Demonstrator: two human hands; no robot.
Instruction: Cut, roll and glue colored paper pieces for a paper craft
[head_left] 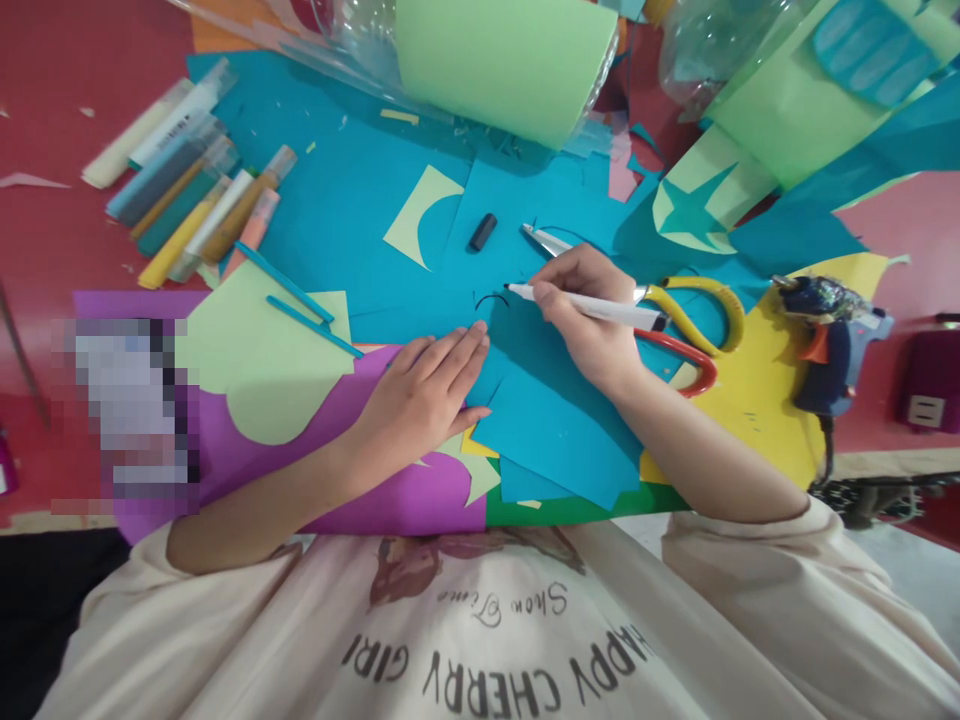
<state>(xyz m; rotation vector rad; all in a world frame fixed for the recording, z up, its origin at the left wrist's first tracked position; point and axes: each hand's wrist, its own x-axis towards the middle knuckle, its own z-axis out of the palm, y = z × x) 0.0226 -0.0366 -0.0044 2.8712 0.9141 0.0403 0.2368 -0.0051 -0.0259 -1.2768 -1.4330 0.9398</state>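
Note:
My right hand (589, 305) grips a white marker (577, 299), its dark tip at the blue paper (352, 220) beside a short black curved line (492, 297). Flat on the sheet, with fingers stretched toward that line, lies my left hand (427, 385). The marker's black cap (484, 232) rests above the line. Partly under my right hand are scissors (705, 320) with one yellow and one red handle loop; their blades point up and left. A pale green paper scrap (424, 215) with a curved cutout lies left of the cap.
Several markers (195, 190) lie at the left. Green paper (270, 350) and purple paper (442, 495) surround my left forearm. A glue gun (840, 350) rests on yellow paper (780, 410) at right. Plastic bottles wrapped in green paper (502, 65) lie at the back.

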